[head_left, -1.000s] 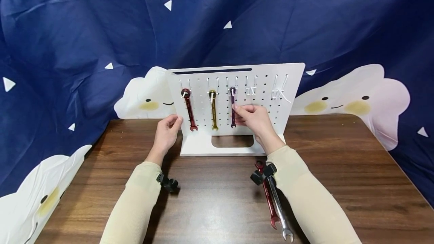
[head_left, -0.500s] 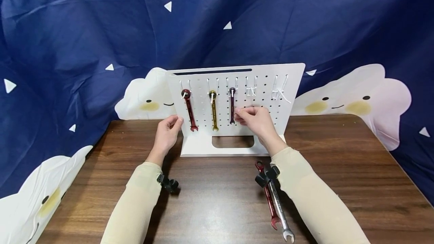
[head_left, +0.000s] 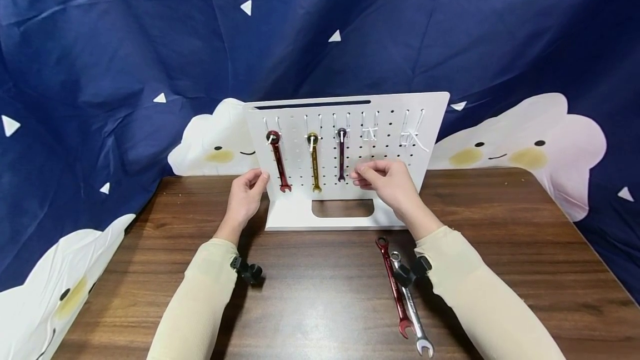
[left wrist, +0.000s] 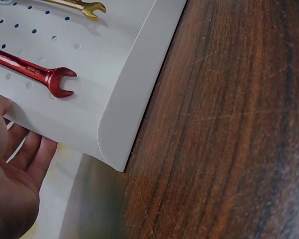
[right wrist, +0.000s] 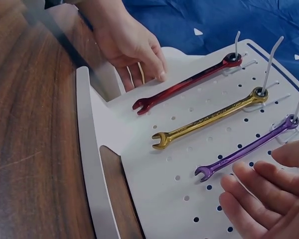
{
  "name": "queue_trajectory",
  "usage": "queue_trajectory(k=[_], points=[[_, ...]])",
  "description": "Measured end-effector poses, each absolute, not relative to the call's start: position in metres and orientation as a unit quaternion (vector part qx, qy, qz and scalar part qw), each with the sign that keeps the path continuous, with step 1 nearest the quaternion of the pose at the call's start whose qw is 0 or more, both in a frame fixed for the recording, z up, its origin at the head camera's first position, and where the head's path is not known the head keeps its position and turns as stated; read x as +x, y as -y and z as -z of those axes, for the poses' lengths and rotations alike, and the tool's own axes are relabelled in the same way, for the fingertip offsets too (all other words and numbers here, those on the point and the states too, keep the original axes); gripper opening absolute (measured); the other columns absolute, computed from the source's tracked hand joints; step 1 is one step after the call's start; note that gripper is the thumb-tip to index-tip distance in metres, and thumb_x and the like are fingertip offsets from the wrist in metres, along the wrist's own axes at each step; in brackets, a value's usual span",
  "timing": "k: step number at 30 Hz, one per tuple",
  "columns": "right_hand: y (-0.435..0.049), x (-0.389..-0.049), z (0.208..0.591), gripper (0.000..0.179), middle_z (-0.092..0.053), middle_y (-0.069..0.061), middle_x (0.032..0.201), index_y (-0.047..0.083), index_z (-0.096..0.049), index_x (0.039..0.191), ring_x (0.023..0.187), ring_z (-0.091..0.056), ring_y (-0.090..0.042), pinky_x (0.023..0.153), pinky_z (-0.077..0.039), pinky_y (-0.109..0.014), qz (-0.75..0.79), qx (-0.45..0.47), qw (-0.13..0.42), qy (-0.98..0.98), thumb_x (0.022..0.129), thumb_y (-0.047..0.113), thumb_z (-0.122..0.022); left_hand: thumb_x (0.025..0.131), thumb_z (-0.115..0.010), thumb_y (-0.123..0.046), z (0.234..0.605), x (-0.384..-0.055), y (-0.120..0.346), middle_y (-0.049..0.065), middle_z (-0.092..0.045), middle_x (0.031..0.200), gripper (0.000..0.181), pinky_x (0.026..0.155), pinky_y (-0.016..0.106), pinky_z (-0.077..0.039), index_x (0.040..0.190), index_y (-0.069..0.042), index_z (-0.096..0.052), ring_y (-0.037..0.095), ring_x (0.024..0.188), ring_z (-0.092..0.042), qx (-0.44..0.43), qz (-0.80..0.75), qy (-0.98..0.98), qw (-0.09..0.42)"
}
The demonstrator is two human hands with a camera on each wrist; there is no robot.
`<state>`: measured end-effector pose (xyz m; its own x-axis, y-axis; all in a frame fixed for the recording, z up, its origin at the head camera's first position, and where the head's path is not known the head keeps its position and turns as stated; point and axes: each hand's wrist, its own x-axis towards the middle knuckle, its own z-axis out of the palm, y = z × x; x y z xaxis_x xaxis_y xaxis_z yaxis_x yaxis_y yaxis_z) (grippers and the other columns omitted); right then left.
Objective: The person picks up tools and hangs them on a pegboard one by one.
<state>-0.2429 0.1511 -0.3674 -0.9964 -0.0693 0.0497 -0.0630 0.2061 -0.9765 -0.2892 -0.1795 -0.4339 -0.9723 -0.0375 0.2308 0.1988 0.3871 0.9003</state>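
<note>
A white pegboard stand [head_left: 290,215] stands upright on the table. My left hand [head_left: 246,196] pinches its left edge, thumb in front and fingers behind. From the hooks hang a red wrench [head_left: 280,165], a gold wrench [head_left: 315,166] and a purple wrench [head_left: 342,155], each by its ring end with the open jaw downward. Just right of the purple wrench is my right hand [head_left: 392,185], apart from it and holding nothing. In the right wrist view its fingers [right wrist: 261,191] are loosely bent beside the purple wrench [right wrist: 246,149].
Another red wrench [head_left: 393,282] and a silver wrench [head_left: 414,313] lie side by side on the wooden table [head_left: 310,293], near my right forearm. Two bare wire hooks [head_left: 370,133] are on the board's right part. A blue cloth [head_left: 400,26] hangs behind.
My right hand has let go of the purple wrench and moved right and slightly down. The purple wrench now hangs free on its hook. My left hand stays on the board's edge.
</note>
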Motion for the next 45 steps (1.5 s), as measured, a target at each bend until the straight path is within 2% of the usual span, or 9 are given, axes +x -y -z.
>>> queue_trajectory(k=[6, 13, 23, 33, 41, 45], points=[[-0.153, -0.232, 0.368, 0.035, -0.079, -0.027, 0.116, -0.018, -0.066, 0.128, 0.089, -0.077, -0.005, 0.091, -0.064, -0.029, 0.645, -0.055, 0.010, -0.762, 0.111, 0.011, -0.060, 0.112, -0.060, -0.018, 0.433, -0.288, 0.179, 0.028, -0.076, 0.120, 0.030, 0.083, 0.013, -0.050, 0.124, 0.006, -0.074, 0.020, 0.098, -0.068, -0.054, 0.550, 0.826, 0.110], [-0.157, -0.220, 0.368, 0.034, -0.081, -0.025, 0.112, -0.019, -0.066, 0.127, 0.089, -0.079, -0.006, 0.089, -0.065, -0.029, 0.644, -0.073, 0.011, -0.762, 0.110, 0.010, -0.060, 0.112, -0.060, -0.018, 0.433, -0.288, 0.180, 0.028, -0.076, 0.120, 0.030, 0.083, 0.012, -0.050, 0.124, 0.006, -0.074, 0.023, 0.100, -0.069, -0.055, 0.546, 0.828, 0.111], [-0.169, -0.201, 0.375, 0.032, -0.083, -0.019, 0.106, -0.012, -0.071, 0.124, 0.090, -0.081, -0.014, 0.089, -0.064, -0.027, 0.617, -0.077, 0.025, -0.782, 0.110, 0.015, -0.064, 0.111, -0.061, -0.015, 0.435, -0.289, 0.181, 0.029, -0.076, 0.115, 0.028, 0.081, 0.013, -0.050, 0.121, 0.008, -0.073, 0.014, 0.089, -0.068, -0.055, 0.544, 0.829, 0.119], [-0.184, -0.184, 0.382, 0.030, -0.082, -0.022, 0.106, -0.016, -0.068, 0.125, 0.086, -0.079, -0.008, 0.084, -0.065, -0.028, 0.625, -0.076, 0.024, -0.776, 0.110, 0.010, -0.062, 0.112, -0.061, -0.018, 0.434, -0.288, 0.180, 0.028, -0.076, 0.118, 0.030, 0.082, 0.013, -0.051, 0.123, 0.006, -0.073, 0.028, 0.098, -0.070, -0.055, 0.548, 0.827, 0.113], [-0.190, -0.172, 0.386, 0.031, -0.082, -0.018, 0.103, -0.019, -0.067, 0.125, 0.084, -0.079, -0.010, 0.083, -0.066, -0.029, 0.634, -0.069, 0.032, -0.770, 0.109, 0.008, -0.062, 0.111, -0.062, -0.018, 0.434, -0.288, 0.180, 0.027, -0.076, 0.119, 0.029, 0.083, 0.013, -0.050, 0.124, 0.006, -0.074, 0.017, 0.094, -0.068, -0.046, 0.546, 0.829, 0.113], [-0.194, -0.166, 0.390, 0.031, -0.081, -0.017, 0.101, -0.021, -0.065, 0.126, 0.081, -0.078, -0.010, 0.082, -0.066, -0.028, 0.635, -0.068, 0.035, -0.769, 0.109, 0.006, -0.062, 0.111, -0.061, -0.018, 0.434, -0.288, 0.180, 0.028, -0.076, 0.118, 0.029, 0.082, 0.014, -0.051, 0.123, 0.006, -0.074, 0.020, 0.094, -0.069, -0.049, 0.547, 0.828, 0.114]])
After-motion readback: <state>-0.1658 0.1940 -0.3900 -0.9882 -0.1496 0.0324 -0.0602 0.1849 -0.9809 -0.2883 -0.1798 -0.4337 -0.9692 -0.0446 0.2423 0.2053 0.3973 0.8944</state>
